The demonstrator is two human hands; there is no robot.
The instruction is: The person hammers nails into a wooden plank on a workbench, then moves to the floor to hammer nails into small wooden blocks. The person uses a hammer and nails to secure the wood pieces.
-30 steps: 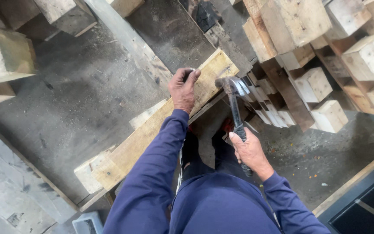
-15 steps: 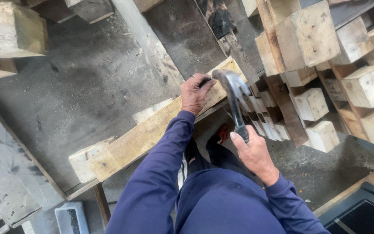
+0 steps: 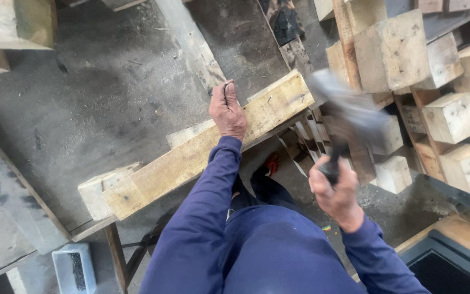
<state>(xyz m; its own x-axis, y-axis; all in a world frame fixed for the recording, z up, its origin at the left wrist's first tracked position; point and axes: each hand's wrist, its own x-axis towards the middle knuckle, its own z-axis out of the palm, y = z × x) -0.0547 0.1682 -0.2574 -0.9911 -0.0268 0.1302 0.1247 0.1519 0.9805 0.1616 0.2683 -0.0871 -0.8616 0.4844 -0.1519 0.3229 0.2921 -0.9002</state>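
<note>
Plank (image 3: pixel 191 158) edge under left hand (image 3: pixel 227 111); right hand (image 3: pixel 335 190) grips hammer (image 3: pixel 349 117).

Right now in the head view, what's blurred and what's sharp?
Head view: the hammer is smeared by motion blur, head worst; the right hand on its handle is slightly soft. The left hand, the plank and the wooden blocks stay sharp. Light is even, no glare.

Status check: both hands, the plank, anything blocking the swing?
Left hand pinches a nail upright at the plank. Right hand grips the hammer, raised and motion-blurred. Stacked wood blocks close on the right.
</note>
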